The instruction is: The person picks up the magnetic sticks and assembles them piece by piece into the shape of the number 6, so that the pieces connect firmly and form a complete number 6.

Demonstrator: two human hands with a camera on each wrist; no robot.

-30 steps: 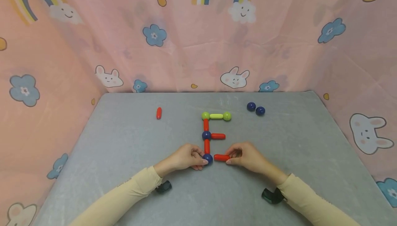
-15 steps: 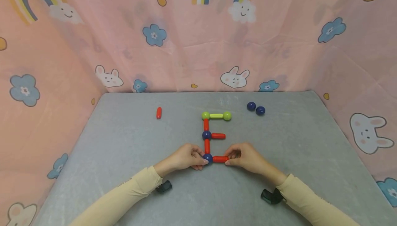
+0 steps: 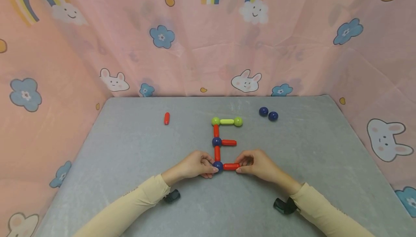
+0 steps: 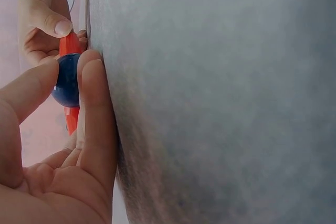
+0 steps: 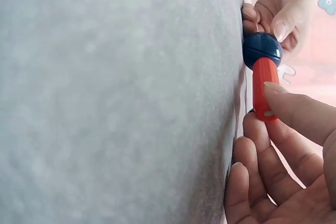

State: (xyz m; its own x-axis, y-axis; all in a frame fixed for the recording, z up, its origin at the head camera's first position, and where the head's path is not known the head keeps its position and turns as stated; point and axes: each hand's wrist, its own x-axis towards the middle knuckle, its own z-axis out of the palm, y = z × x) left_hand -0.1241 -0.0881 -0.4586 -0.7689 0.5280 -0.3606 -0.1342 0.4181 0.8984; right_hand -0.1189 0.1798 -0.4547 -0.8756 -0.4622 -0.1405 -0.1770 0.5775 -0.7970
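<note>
My left hand (image 3: 199,164) pinches a dark blue ball (image 4: 66,80) at the near end of a joined figure of rods and balls. Between thumb and fingers, my right hand (image 3: 258,164) holds the outer end of a red rod (image 5: 264,85), whose other end touches that ball. From the ball another red rod (image 3: 217,153) runs back to a second blue ball (image 3: 216,142), which carries a red rod (image 3: 229,143) pointing right. Farther back, one more red rod (image 3: 216,131) meets a green ball (image 3: 216,121), joined by a light green rod (image 3: 227,121) to another green ball (image 3: 238,121).
A loose red rod (image 3: 167,118) lies at the back left of the grey table (image 3: 130,139). Two loose blue balls (image 3: 268,113) sit at the back right. A pink patterned curtain (image 3: 195,56) stands around the table's back and sides.
The red rod in my right hand has moved left and closed the small gap to the near blue ball. My left hand has stayed in place on that ball.
</note>
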